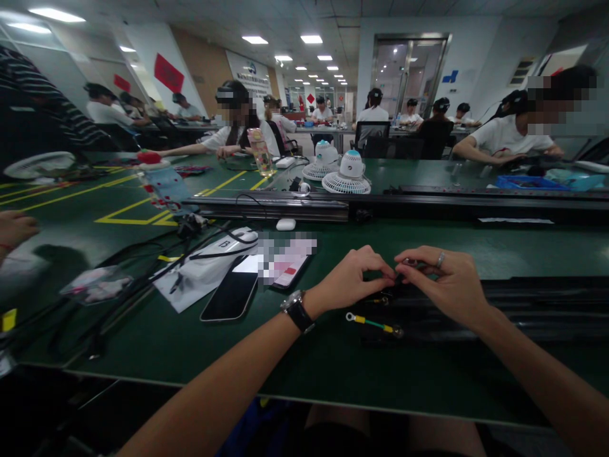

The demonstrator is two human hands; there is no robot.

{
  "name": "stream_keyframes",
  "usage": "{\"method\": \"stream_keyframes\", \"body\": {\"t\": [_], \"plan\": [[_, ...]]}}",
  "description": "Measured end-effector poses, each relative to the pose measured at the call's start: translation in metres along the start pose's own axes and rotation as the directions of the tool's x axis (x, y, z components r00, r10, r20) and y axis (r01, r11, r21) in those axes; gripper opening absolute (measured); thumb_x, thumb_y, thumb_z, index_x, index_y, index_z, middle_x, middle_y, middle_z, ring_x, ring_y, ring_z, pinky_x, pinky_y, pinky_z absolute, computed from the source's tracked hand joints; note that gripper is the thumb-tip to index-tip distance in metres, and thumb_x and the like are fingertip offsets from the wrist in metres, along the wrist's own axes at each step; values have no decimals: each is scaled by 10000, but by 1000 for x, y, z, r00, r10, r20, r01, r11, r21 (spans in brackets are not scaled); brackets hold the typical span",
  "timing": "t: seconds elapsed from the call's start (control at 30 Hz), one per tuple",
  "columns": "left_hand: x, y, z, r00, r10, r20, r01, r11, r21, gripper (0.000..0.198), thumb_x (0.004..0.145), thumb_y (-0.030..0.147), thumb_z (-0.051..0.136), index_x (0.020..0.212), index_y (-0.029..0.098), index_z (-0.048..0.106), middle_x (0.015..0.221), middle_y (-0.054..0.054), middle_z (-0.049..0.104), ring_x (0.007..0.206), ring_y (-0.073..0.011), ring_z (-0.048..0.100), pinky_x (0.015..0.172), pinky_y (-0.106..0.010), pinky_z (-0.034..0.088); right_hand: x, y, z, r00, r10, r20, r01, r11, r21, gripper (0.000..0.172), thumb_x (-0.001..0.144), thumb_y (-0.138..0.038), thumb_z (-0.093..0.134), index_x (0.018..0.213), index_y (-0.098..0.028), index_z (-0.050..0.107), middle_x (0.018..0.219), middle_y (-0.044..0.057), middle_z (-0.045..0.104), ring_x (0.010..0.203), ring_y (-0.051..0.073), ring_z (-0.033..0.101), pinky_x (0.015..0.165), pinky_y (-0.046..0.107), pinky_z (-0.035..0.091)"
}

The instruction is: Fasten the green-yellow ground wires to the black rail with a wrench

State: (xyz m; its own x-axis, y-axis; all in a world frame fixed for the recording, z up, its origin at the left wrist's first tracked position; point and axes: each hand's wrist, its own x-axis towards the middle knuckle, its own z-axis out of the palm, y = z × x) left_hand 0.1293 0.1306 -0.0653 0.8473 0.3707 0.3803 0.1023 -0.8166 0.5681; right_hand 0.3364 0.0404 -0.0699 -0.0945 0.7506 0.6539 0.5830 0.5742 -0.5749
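Observation:
Thumb and forefinger of my left hand (pixel 354 277) are pinched at the end of a small dark piece, too small and shaded to name. My right hand (pixel 445 279), with a ring on one finger, pinches the same spot from the other side, so the fingertips almost meet. Beneath them lie long black bars (pixel 537 317) stretching off to the right. A short green wire (pixel 375 324) with yellow sleeves and a ring terminal sticks out from the nearest bar's left end.
Left of my hands lie a black phone (pixel 231 293), another phone (pixel 290 263), a white device (pixel 214 257) and black cables (pixel 137 285). Metal rails (pixel 280 208) cross the table (pixel 323 362). Behind stand white fans (pixel 347 174) and a bottle (pixel 164 187). A co-worker's hand (pixel 16 231) shows at left.

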Motion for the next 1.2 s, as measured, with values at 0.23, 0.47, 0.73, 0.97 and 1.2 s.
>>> {"method": "stream_keyframes", "body": {"t": [0.23, 0.47, 0.73, 0.97, 1.2], "plan": [[0, 1, -3, 999, -29, 24, 28, 999, 28, 85, 960, 275, 663, 992, 221, 720, 1001, -10, 724, 1001, -185, 576, 914, -336, 403, 2, 0, 0, 1000, -29, 2, 29, 999, -17, 107, 912, -204, 727, 1014, -223, 752, 898, 24, 764, 743, 155, 713, 640, 255, 614], [-2, 1, -3, 999, -35, 20, 34, 999, 42, 71, 948, 263, 683, 990, 225, 725, 1033, -3, 724, 1051, -184, 575, 924, -336, 389, 3, -3, 1, 999, -45, 16, 45, 998, -33, 95, 909, -196, 726, 994, -225, 758, 870, 21, 762, 730, 153, 709, 624, 241, 587], [-2, -2, -2, 998, -51, 39, 49, 998, 44, 92, 963, 306, 671, 986, 232, 721, 1025, -3, 723, 1041, -186, 574, 926, -339, 385, 2, 0, 1, 998, -28, 52, 30, 999, -28, 107, 942, -218, 688, 1029, -239, 745, 901, 18, 769, 730, 172, 731, 649, 286, 575], [-1, -4, 0, 996, -70, 53, 70, 997, 16, 86, 950, 302, 694, 998, 236, 722, 1042, -1, 725, 1044, -184, 581, 920, -327, 391, 4, 2, -2, 995, -28, 98, 32, 999, -40, 130, 966, -214, 647, 1031, -264, 747, 898, 8, 785, 756, 186, 733, 672, 308, 548], [0, -4, 1, 995, -83, 60, 82, 997, 15, 85, 952, 298, 691, 1002, 240, 729, 1026, 7, 724, 1054, -184, 569, 922, -326, 377, 5, 0, -3, 995, -23, 95, 27, 999, -42, 131, 970, -198, 642, 1038, -262, 734, 899, -2, 780, 781, 175, 731, 713, 296, 544]]}}
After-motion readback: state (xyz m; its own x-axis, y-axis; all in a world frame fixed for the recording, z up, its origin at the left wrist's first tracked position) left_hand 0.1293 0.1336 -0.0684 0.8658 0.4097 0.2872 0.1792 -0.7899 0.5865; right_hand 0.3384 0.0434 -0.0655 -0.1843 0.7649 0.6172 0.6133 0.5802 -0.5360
